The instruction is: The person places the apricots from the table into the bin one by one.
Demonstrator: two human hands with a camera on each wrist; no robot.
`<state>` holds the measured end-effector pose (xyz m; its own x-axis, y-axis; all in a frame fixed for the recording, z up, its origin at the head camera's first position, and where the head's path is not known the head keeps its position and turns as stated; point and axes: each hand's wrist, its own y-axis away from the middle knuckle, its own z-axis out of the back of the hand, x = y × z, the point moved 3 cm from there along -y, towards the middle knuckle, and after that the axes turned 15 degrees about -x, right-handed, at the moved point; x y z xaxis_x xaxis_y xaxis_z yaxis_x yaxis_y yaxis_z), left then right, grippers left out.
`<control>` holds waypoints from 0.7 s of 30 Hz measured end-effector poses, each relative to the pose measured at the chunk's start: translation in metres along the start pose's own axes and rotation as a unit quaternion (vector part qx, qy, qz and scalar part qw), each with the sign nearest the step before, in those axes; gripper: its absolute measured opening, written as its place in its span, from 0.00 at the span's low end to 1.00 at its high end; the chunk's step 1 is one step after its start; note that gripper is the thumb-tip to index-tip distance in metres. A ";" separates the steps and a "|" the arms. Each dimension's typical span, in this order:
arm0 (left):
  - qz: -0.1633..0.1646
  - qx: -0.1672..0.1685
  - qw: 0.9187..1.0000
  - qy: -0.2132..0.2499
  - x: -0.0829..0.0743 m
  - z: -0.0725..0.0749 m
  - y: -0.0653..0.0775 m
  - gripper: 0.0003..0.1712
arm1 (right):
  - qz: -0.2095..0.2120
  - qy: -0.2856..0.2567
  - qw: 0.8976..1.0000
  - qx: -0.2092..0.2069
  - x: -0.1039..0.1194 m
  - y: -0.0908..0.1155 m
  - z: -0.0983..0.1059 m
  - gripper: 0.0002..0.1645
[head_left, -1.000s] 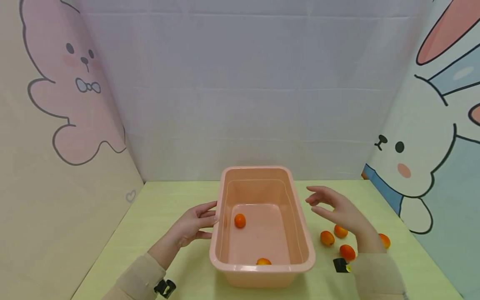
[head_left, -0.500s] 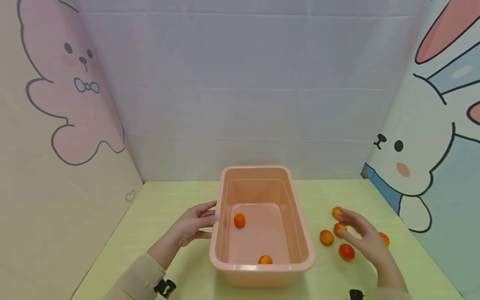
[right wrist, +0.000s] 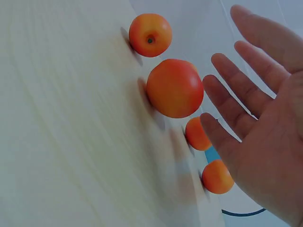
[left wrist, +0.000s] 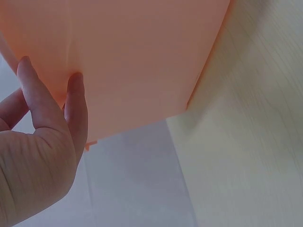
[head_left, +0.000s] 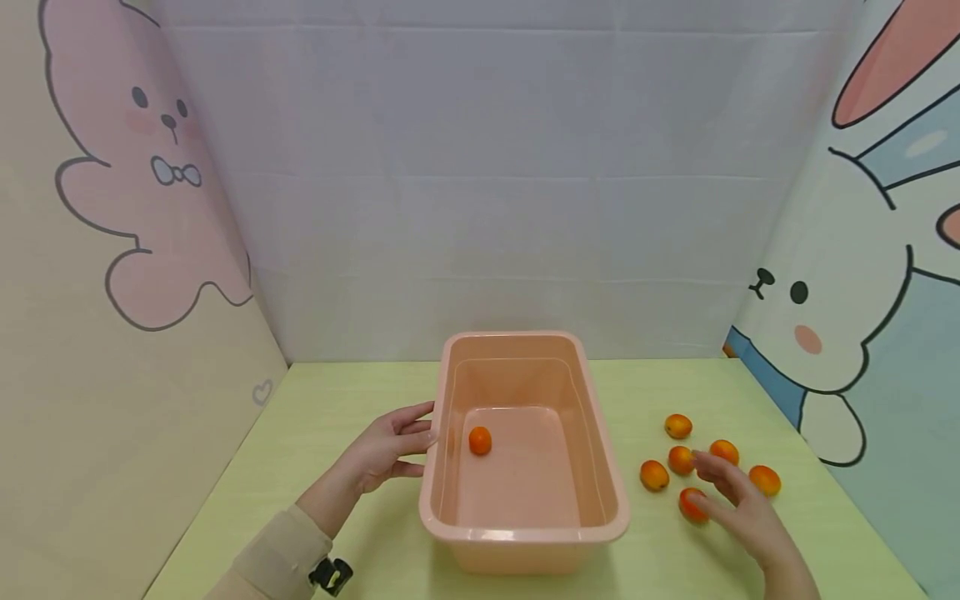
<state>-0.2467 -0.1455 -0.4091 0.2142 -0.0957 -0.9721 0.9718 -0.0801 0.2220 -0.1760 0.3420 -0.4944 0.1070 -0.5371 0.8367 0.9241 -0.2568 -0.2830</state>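
A pink plastic tub (head_left: 525,535) stands on the table, with one small orange fruit (head_left: 480,441) on its floor. My left hand (head_left: 386,450) is at the tub's left side; in the left wrist view its extended fingertips (left wrist: 75,82) touch the outer wall. Over at the right, my right hand (head_left: 742,510) hovers with fingers spread above a redder oval fruit (head_left: 688,506). The right wrist view has the palm (right wrist: 272,161) beside a fruit (right wrist: 175,88), with nothing gripped. Several more orange fruits (head_left: 678,426) lie loose around that hand.
The pale yellow-green table (head_left: 352,392) meets a plain grey-white cloth backdrop (head_left: 487,183). Cartoon-printed side walls stand at left (head_left: 165,250) and right (head_left: 862,333). A black wrist strap piece (head_left: 330,576) shows at the left sleeve.
My right hand has moved right and toward me from beside the tub to the redder fruit. A second fruit near the tub's front wall has gone out of sight. My left hand stays put.
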 end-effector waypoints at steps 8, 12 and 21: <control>0.000 0.006 1.000 0.004 0.000 0.000 0.000 0.38 | -0.069 0.027 0.996 0.049 -0.020 0.002 -0.005 0.40; 0.001 0.008 1.000 0.005 -0.001 0.000 0.000 0.39 | -0.114 0.036 0.990 0.071 -0.026 0.003 -0.006 0.45; -0.004 0.008 1.000 0.004 0.000 0.000 0.000 0.39 | -0.141 0.045 0.985 0.085 -0.033 0.001 -0.007 0.41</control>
<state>-0.2463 -0.1452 -0.4087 0.2083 -0.0867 -0.9742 0.9715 -0.0971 0.2163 -0.1812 0.3536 -0.5258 -0.1897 -0.5349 0.8233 0.9610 -0.2729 0.0441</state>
